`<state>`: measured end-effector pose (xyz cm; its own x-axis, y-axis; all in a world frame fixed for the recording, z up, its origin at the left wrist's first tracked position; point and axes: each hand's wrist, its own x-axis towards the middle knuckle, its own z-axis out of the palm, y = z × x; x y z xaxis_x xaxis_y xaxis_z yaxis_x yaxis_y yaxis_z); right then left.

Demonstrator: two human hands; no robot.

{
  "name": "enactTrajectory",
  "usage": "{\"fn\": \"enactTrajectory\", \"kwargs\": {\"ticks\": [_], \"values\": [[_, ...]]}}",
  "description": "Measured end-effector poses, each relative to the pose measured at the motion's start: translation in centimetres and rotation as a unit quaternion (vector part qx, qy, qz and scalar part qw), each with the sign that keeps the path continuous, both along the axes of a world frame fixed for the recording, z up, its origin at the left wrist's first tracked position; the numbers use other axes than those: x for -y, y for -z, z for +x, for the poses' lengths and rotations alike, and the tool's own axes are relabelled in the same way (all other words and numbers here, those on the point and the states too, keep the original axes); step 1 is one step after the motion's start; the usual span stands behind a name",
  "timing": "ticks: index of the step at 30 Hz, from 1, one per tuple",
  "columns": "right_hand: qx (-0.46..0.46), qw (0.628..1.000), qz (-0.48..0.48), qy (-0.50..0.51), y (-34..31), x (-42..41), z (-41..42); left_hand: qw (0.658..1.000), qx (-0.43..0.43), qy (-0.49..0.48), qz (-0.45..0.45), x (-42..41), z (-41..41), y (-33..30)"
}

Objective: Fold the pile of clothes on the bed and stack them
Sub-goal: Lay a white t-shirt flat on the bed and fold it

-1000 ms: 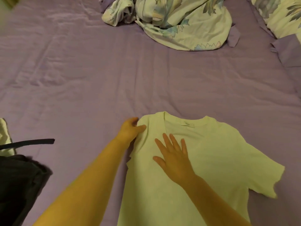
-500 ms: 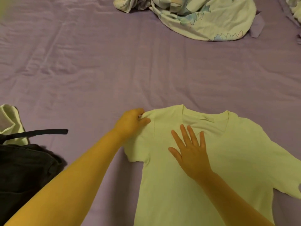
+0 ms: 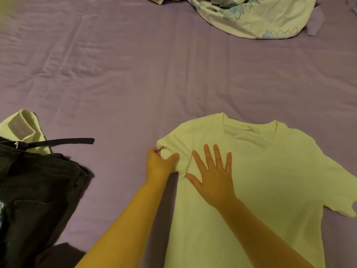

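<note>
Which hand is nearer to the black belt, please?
Left. The left hand grips the T-shirt sleeve, nearer the belt; the right hand lies flat farther right.

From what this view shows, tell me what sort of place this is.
Most likely a bedroom, seen from above a bed. A wrinkled purple bedsheet fills the view, a floral duvet lies bunched at the far edge, and clothes lie on the sheet: a pale T-shirt and dark jeans.

the t-shirt [image 3: 270, 180] is pale yellow-white, the bed sheet [image 3: 135, 74] plain purple. the jeans [image 3: 38, 190] are black; the duvet [image 3: 251, 16] is cream, floral-printed.
</note>
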<state>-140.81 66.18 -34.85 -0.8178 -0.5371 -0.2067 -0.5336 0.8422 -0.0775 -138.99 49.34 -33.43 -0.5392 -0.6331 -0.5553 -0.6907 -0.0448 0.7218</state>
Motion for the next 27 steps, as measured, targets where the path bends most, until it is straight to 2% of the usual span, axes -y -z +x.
{"fn": "enactTrajectory", "kwargs": {"ticks": [2,5,10,15,17,18,21,22,24,27], "values": [[0.006,1.000,0.002,0.026,-0.6,-0.2,0.5,0.999,0.020,-0.034,-0.001,0.3,0.3,-0.3],[0.028,0.998,-0.004,0.049,-1.2,-4.2,3.0,0.996,0.010,-0.065,-0.058,2.2,1.1,-0.6],[0.051,0.997,0.007,0.059,-1.8,-15.1,10.5,0.999,-0.009,-0.032,0.039,-0.2,6.3,-1.7],[0.084,0.979,-0.004,0.188,-4.2,-21.7,17.7,0.999,0.022,0.043,0.020,-7.1,16.7,-2.0],[0.092,0.951,-0.038,0.293,-4.5,-23.3,20.1,0.996,0.046,0.077,0.028,-8.6,19.8,-1.8],[0.118,0.925,-0.067,0.354,-4.6,-23.8,21.1,0.994,0.057,0.086,0.039,-9.1,21.1,-1.8],[0.178,0.817,-0.213,0.506,-4.8,-24.2,23.1,0.988,0.089,0.113,0.059,-9.9,24.5,-2.1],[0.183,0.796,-0.231,0.529,-5.0,-24.1,23.6,0.986,0.096,0.118,0.064,-9.9,25.3,-2.3],[0.192,0.777,-0.243,0.547,-5.5,-24.4,25.0,0.986,0.099,0.110,0.076,-9.8,26.8,-2.9],[0.166,0.750,-0.313,0.558,-6.7,-25.6,26.3,0.990,0.085,0.084,0.082,-9.2,28.6,-3.9]]}}
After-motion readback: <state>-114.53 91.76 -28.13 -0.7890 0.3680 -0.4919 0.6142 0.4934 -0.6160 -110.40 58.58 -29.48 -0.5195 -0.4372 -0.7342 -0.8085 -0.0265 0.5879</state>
